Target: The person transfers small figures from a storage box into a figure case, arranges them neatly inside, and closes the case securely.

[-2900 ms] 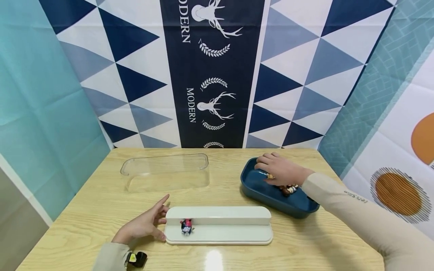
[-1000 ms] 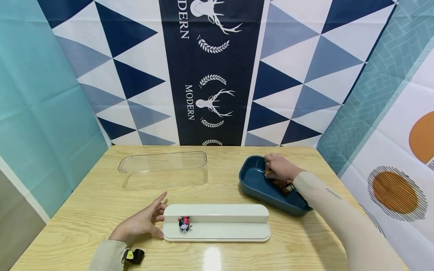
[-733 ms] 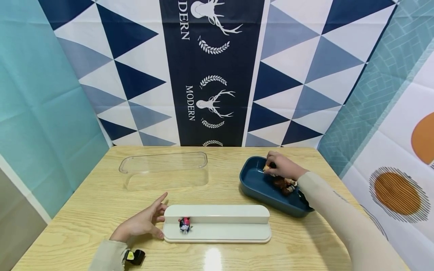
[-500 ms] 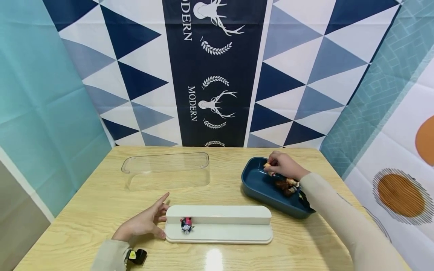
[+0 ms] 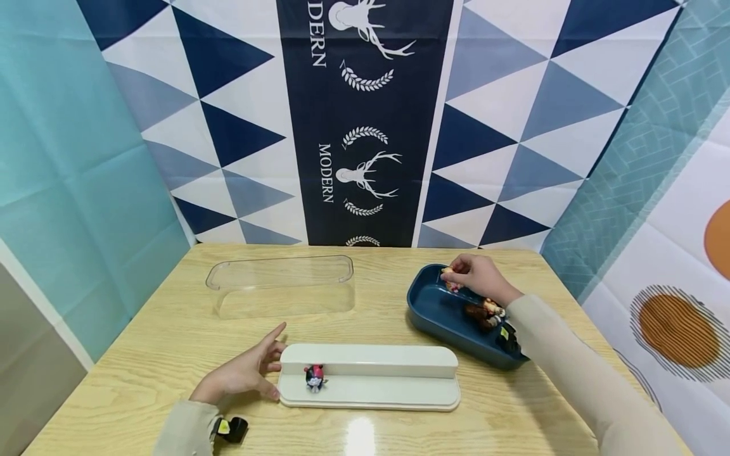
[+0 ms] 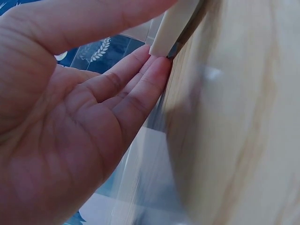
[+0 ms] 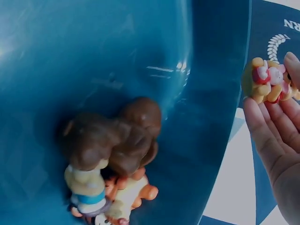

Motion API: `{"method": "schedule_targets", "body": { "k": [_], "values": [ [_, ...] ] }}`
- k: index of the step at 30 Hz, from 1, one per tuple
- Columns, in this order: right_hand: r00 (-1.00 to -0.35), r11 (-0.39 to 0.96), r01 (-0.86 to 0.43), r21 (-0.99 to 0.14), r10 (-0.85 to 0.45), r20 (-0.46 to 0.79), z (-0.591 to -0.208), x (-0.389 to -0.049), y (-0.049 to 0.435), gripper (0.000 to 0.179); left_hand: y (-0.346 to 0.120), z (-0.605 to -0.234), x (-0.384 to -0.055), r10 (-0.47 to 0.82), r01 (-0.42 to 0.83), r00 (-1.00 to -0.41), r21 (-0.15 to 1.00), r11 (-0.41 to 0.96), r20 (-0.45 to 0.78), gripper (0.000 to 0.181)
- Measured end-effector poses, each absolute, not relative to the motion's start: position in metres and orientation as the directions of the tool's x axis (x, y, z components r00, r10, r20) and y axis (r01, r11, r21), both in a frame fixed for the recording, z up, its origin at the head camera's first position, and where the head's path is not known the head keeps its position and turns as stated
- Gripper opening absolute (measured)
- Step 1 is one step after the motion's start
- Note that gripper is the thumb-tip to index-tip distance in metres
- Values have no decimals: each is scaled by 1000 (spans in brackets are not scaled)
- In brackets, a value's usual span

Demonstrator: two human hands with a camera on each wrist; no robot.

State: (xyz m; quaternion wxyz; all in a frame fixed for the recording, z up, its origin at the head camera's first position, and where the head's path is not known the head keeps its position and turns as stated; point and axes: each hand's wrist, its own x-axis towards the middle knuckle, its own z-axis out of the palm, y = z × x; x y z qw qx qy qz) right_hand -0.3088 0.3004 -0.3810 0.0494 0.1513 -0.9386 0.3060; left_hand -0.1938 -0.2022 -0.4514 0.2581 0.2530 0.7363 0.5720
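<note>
My right hand (image 5: 480,278) pinches a small yellow-and-red figurine (image 7: 268,82) between thumb and fingers, just over the far end of the dark blue bin (image 5: 433,324). More figurines (image 7: 117,154), brown-headed and pale-bodied, lie heaped on the bin floor. At the left end of the cream display base (image 5: 393,391), my left hand (image 5: 242,375) touches the edge, fingers fairly straight and thumb apart. The left wrist view shows those fingertips against the base's edge (image 6: 171,28). A red, black and white figurine (image 5: 314,378) stands on the base's lower step, near its left end.
Behind the base, a clear plastic cover (image 5: 279,273) sits on the wooden table (image 5: 131,373). Patterned cloth walls (image 5: 365,126) close off the back and both sides. Black wrist straps (image 5: 232,430) are on both sleeves.
The right hand, first spread over the bin, has closed on a figurine and lifted it slightly from the heap toward the bin's far end. The left hand and the base stay put.
</note>
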Motion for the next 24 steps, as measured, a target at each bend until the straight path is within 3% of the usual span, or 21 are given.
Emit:
{"method": "schedule_targets", "body": {
  "k": [14, 24],
  "values": [
    [-943, 662, -333, -672, -210, 260, -366, -303, 298, 25, -200, -450, -193, 665, 82, -742, 973, 217, -86, 129],
    [-950, 587, -313, -746, -194, 246, -358, -291, 284, 24, -201, -452, -194, 660, 68, -745, 974, 217, -95, 129]
  ]
}}
